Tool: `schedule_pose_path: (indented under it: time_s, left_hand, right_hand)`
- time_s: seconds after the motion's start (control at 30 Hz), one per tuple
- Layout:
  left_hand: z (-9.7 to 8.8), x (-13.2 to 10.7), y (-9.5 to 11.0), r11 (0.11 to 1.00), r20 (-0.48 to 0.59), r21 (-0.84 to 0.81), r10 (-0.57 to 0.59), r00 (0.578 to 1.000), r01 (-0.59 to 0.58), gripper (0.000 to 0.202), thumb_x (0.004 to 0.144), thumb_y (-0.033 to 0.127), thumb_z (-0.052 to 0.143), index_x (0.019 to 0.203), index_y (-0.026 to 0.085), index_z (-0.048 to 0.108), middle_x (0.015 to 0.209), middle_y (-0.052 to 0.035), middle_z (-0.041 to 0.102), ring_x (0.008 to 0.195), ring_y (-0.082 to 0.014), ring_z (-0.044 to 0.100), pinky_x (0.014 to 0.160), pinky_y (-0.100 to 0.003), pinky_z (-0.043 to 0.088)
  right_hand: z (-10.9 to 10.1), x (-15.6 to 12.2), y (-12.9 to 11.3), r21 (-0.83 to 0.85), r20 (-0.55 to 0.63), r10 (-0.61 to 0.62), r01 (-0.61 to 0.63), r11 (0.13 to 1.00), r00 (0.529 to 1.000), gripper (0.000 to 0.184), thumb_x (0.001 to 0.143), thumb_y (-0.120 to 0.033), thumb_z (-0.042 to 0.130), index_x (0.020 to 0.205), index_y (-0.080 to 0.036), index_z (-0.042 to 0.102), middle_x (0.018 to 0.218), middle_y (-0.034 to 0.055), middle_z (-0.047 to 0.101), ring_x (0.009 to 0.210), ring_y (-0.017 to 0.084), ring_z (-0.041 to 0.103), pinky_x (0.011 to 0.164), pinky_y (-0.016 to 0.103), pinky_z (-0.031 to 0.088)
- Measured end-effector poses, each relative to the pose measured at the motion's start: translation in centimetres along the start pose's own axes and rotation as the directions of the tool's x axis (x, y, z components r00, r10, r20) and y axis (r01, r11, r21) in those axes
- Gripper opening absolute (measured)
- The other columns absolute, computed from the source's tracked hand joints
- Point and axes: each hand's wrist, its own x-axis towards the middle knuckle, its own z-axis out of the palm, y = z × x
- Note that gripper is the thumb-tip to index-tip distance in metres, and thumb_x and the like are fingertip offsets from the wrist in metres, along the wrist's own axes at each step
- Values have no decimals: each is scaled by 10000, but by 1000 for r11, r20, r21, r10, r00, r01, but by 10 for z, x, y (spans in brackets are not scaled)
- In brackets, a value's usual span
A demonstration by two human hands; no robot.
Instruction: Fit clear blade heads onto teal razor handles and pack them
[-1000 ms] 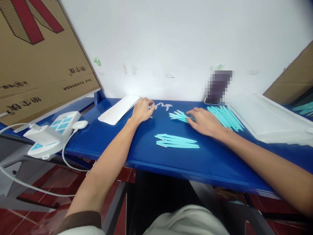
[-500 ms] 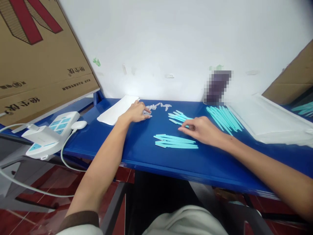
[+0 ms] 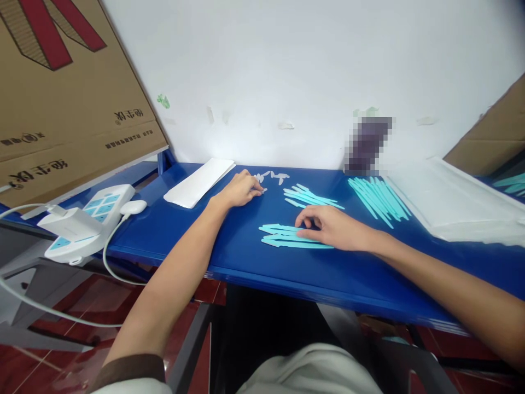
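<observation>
Carton (image 3: 77, 82), between 10 and 11 o'clock from the seat: dark printed characters stand upside down and cannot be read with certainty; its top is cut off by the frame. Upright dark object (image 3: 367, 145), 1 o'clock: pixelated, details unreadable. Left hand (image 3: 240, 189), toward 11 o'clock: fingers curled down beside small translucent pieces (image 3: 281, 177), part of which it hides; any grip cannot be told. Right hand (image 3: 322, 224), toward 1 o'clock: thumb and fingers curled over the near turquoise strips (image 3: 289, 243), 12 o'clock, covering their right portion; whether it pinches one cannot be told.
</observation>
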Motion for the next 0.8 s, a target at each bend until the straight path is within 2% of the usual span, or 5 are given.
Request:
schedule_pose_path:
  time_s: [0.17,0.33,0.4,0.53,0.8]
  left_hand:
    - [4,3,19,979,-8,-199,47,999,-48,190,846,284,711,986,224,826,998,-74,799,964,-250,692,953,-378,477]
    - [10,5,31,942,-20,-336,-11,1000,3,360,790,287,774,1133,179,787,971,-78,792,883,-227,706,835,-338,520]
    - [11,5,31,935,7,-353,-33,999,34,351,786,290,775,1114,165,791,945,-79,789,848,-221,702,796,-329,524]
    - [10,5,30,930,66,-361,-54,996,75,217,796,309,758,951,169,816,834,-73,779,741,-205,680,695,-312,516]
    - [12,5,28,959,-21,-285,7,1000,-13,137,811,273,725,890,187,797,785,-48,756,707,-184,655,706,-298,496]
  right_hand:
    - [-7,0,1,49,79,55,-59,997,995,367,858,-521,640,989,-192,737,810,28,596,656,148,497,608,298,380]
    - [-17,-3,4,43,163,114,-123,991,980,393,830,-558,654,935,-184,718,760,13,518,635,147,458,575,298,369]
    - [-20,-5,4,37,202,119,-129,991,972,414,843,-591,630,918,-190,700,754,13,501,635,151,445,571,302,369]
    - [-24,-9,1,14,263,130,-138,990,956,437,867,-636,578,906,-207,647,738,14,507,622,159,431,563,313,373]
    - [-25,-9,-2,5,270,124,-130,992,955,459,887,-671,512,840,-217,568,687,3,485,601,153,386,548,316,350]
